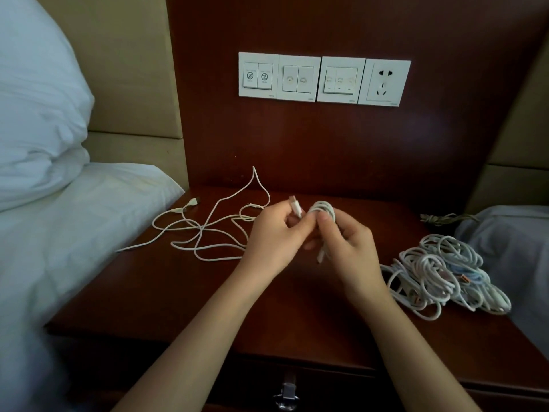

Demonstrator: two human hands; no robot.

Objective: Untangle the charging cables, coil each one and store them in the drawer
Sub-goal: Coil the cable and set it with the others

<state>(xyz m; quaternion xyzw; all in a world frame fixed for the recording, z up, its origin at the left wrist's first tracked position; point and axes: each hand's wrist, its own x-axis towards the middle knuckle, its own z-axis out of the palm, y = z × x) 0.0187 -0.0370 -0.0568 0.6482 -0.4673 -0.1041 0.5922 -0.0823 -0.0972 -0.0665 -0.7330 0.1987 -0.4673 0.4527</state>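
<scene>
Worktop (208, 292), centre: right hand (350, 242) grasping a small white cable coil (322, 210), left hand (276, 233) pinching a plug end (295, 207); loose cable (214, 230) left, tangled pile (442, 272) right.

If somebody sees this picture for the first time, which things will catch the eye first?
At the centre, the right hand holds a small coil of white cable; the left hand pinches its end. A tangled pile of cables lies at the nightstand's right, a loose cable at its left. Above, white switches stand out on the dark wall.
</scene>
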